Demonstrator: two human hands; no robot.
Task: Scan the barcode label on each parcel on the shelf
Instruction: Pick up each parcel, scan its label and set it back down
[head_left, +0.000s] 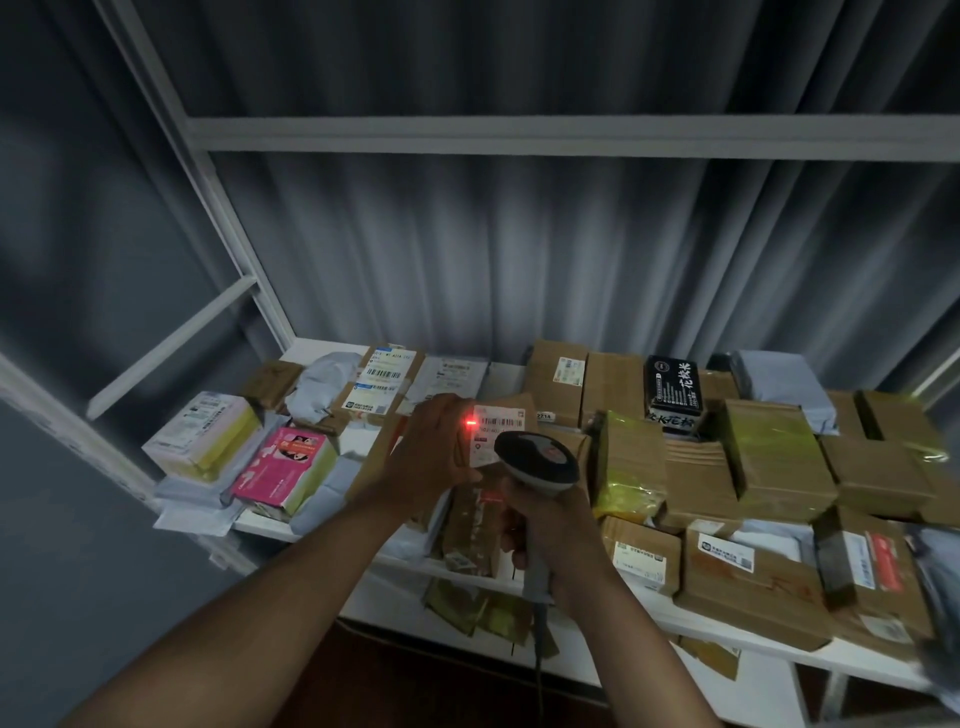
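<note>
Left hand (434, 447) grips parcel (511, 415), tilting its label (496, 428) up. Right hand (545, 525) wrapped around scanner (537, 462); red dot at label's left edge. Shelf (623, 613) packed.

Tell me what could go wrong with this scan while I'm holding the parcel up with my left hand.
The red dot sits at the label's left edge, close to your left hand, so the scanner may miss the barcode. The tilted brown parcel is propped by one hand only and could slip onto the boxes below. The light is dim and nearby labels lie close, so a wrong code might register.
</note>
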